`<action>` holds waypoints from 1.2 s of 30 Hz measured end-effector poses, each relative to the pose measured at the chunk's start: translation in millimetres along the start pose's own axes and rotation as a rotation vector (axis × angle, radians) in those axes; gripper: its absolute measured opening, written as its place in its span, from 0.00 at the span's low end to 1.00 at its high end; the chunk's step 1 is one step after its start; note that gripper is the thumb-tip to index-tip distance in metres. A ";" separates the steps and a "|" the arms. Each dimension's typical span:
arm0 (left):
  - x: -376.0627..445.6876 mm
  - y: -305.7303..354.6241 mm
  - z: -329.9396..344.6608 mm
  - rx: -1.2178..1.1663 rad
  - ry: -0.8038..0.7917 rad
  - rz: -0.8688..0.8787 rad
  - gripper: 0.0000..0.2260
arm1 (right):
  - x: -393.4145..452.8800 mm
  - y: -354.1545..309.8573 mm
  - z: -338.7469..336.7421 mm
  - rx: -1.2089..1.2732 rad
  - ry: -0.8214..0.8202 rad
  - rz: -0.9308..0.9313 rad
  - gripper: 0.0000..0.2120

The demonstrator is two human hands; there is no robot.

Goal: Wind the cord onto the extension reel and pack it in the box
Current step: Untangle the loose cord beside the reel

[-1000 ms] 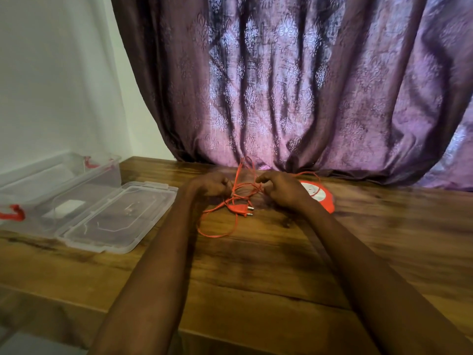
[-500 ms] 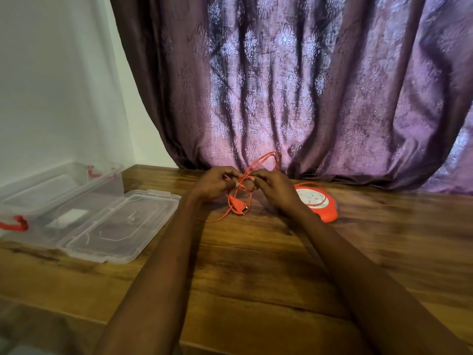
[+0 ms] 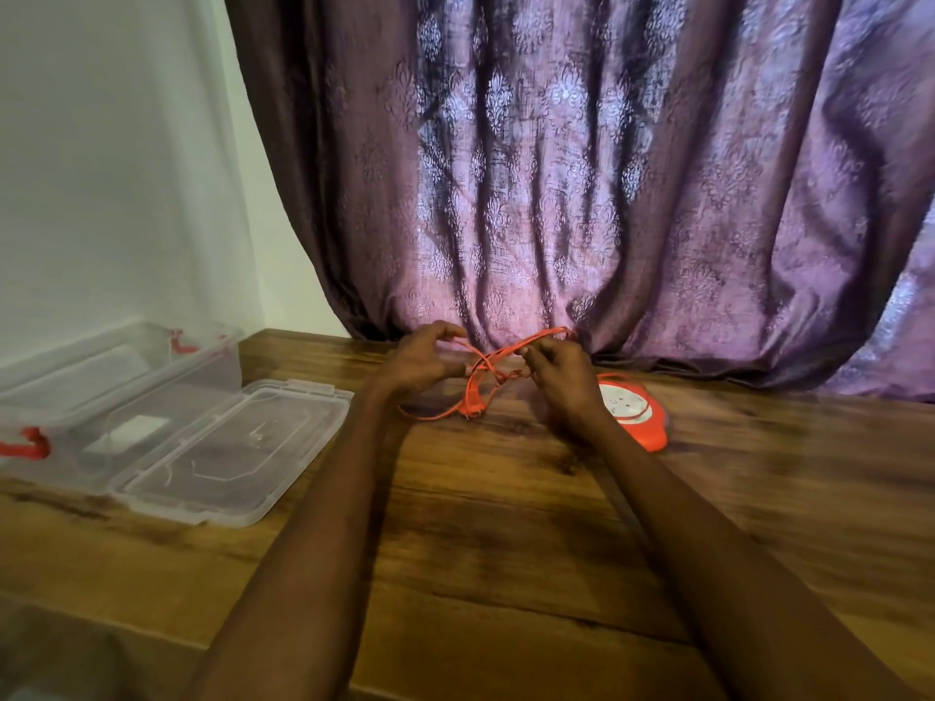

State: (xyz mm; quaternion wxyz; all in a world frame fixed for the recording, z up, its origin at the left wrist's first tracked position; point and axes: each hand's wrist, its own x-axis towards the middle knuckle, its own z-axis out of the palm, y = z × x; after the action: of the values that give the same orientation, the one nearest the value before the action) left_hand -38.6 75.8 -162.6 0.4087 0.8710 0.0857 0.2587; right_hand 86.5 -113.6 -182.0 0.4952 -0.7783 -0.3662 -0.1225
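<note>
Nearest the camera, two bare forearms are reaching up from the bottom edge of the frame across the wooden table (image 3: 506,538), converging toward its far side.

At lower left, the clear plastic box (image 3: 101,397) is sitting open with its hinged lid (image 3: 227,447) lying flat on the table beside it, red latches (image 3: 25,442) showing at its ends. It is probably left open so the reel can go straight in once wound. A small white item is lying inside it; I cannot tell what it is.

Further back, at centre frame, the left hand (image 3: 422,359) is pinching a strand of the orange cord (image 3: 498,354) between thumb and curled fingers. The right hand (image 3: 559,374) is gripping another strand just across from it. The cord is crossing itself between the two hands in loose loops, and the plug end (image 3: 470,409) is hanging down to the table. Holding it raised and spread like this looks meant to work out a tangle before winding.

Just right of the right hand, the orange extension reel (image 3: 635,414) is lying flat on the table, white socket face up, with a few turns of cord resting over it. Winding seems barely begun.

Behind everything, a purple patterned curtain (image 3: 607,169) is hanging down to the table's far edge, with a white wall (image 3: 101,144) filling the upper left.
</note>
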 end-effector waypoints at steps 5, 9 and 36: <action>2.3 5.3 -8.9 0.144 0.118 0.046 0.07 | 2.9 5.6 1.0 0.116 -0.031 0.102 0.12; 1.5 11.3 2.5 0.576 0.061 -0.020 0.16 | 1.8 9.9 1.9 0.112 -0.042 0.091 0.11; 2.6 1.7 6.2 -0.142 -0.020 -0.130 0.10 | -25.1 -30.5 13.8 -0.455 -0.150 -0.355 0.24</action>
State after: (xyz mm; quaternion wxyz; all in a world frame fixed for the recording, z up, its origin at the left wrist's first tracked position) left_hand -33.2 71.5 -163.6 0.4864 0.8349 0.1191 0.2283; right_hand 45.5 -105.6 -181.6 0.2505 -0.7998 -0.4954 -0.2281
